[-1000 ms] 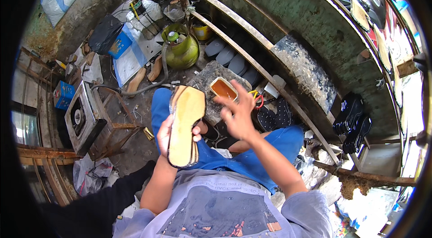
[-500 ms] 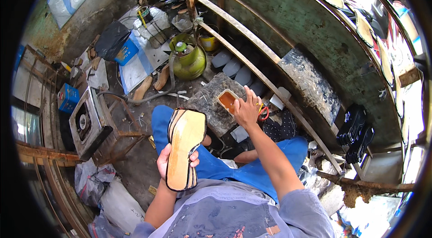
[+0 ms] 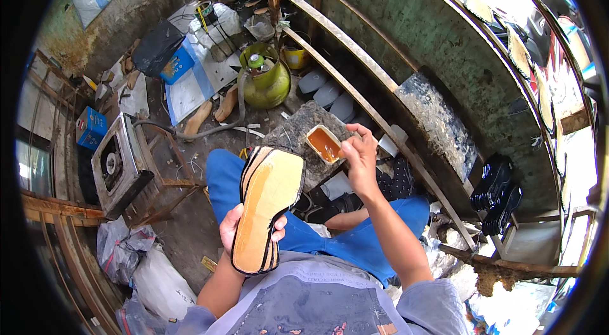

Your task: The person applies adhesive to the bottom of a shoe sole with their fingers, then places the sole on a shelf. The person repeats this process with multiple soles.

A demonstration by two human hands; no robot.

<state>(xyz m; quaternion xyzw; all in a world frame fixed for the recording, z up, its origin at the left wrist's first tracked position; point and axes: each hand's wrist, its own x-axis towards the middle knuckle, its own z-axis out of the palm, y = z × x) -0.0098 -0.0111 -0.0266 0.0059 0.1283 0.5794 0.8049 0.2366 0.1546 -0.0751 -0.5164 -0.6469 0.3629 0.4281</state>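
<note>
My left hand is closed round the lower part of a small stack of shoe insoles, thumb on one side and fingertips on the other. The top insole is tan, with a shiny, darker wet-looking strip along its left part and black edging. My right hand is beside the right rim of a small rectangular tub of amber, glue-like liquid. Its fingers are bent and partly apart, one fingertip close to the rim, and I see nothing held in them. The tub stands on a worn stone-like block.
A green gas cylinder stands beyond the block, its hose running to a stove at left. Wooden rails cross on the right. Grey shoe forms lie under them; black sole-shaped pieces hang farther right.
My right hand has drawn back from over the tub's edge to its right, its fingers more bent. The insoles in my left hand have shifted slightly in view.
</note>
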